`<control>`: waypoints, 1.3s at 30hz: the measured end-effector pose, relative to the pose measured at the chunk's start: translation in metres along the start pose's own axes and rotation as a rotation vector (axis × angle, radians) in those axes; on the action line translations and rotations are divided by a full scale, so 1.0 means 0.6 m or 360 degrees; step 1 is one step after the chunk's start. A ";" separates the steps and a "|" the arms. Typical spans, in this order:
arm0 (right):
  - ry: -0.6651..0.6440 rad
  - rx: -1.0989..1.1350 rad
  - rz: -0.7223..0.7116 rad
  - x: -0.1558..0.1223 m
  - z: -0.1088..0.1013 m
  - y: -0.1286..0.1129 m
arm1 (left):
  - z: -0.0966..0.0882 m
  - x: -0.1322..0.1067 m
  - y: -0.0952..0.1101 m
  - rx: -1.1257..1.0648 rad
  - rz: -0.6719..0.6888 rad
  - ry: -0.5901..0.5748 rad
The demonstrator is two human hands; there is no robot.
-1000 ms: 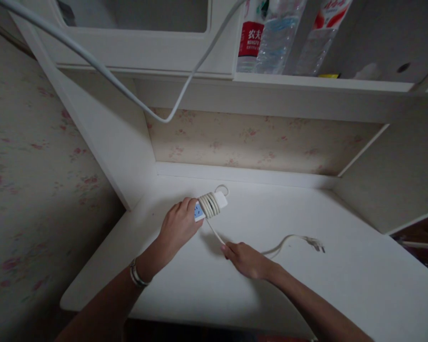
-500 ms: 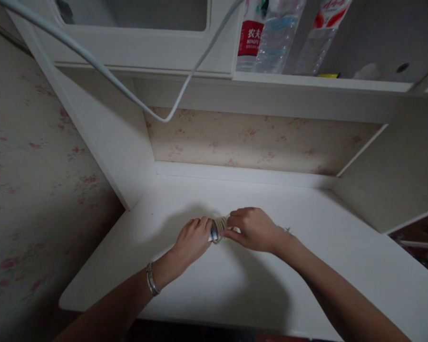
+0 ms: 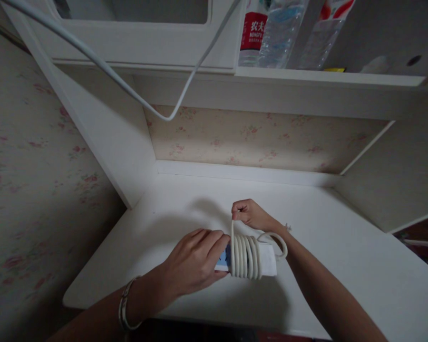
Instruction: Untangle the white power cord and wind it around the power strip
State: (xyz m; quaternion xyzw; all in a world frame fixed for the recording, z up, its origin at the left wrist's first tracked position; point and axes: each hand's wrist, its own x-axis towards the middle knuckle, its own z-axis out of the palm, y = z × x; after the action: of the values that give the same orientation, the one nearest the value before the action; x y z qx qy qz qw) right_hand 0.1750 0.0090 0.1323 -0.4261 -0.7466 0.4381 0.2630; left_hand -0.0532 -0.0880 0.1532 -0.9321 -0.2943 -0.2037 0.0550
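Note:
A white power strip (image 3: 266,262) with its own white cord (image 3: 245,256) coiled several times around it is held just above the white desk (image 3: 342,266). My left hand (image 3: 196,260) grips the strip's left end, fingers wrapped round it; a bracelet sits on that wrist. My right hand (image 3: 248,213) is behind the strip, pinching the free length of cord and holding it straight up from the coil. A loop of cord sticks out at the strip's right end, against my right forearm. The plug's prongs (image 3: 288,227) peek out past my right wrist.
A white shelf (image 3: 324,78) above the desk carries plastic water bottles (image 3: 271,33). A thick white cable (image 3: 135,95) hangs slack across the cabinet front. A white side panel (image 3: 107,137) bounds the desk on the left, flowered wallpaper (image 3: 257,137) at the back.
Both hands brought the strip toward the desk's front edge and turned it lengthwise. My right hand took up the loose cord, and more turns are now wound on the strip.

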 end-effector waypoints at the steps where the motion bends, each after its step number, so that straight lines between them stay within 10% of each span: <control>1: 0.0062 -0.0030 0.0021 -0.004 0.009 0.006 | -0.006 0.002 -0.002 -0.0008 -0.0013 0.0066; 11: -0.0191 -0.1207 0.0169 -0.099 0.107 0.010 | 0.021 0.044 -0.076 0.0305 -0.0622 0.0257; 20: -0.0047 -0.1614 -0.0162 -0.144 0.084 -0.071 | 0.072 0.045 -0.088 0.0199 -0.0799 -0.0143; 31: -0.0128 -0.1618 -0.0358 -0.133 0.035 -0.106 | 0.082 0.018 -0.095 -0.0494 -0.0564 -0.0309; 39: -0.0128 -0.1685 -0.0352 -0.133 0.029 -0.118 | 0.082 0.016 -0.087 -0.0299 -0.0589 -0.0300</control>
State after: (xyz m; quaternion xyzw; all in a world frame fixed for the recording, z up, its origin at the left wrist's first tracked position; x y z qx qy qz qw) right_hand 0.1729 -0.0855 0.1845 -0.4021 -0.9151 -0.0123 0.0280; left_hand -0.0588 -0.0291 0.1114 -0.8781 -0.4439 -0.1489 -0.0982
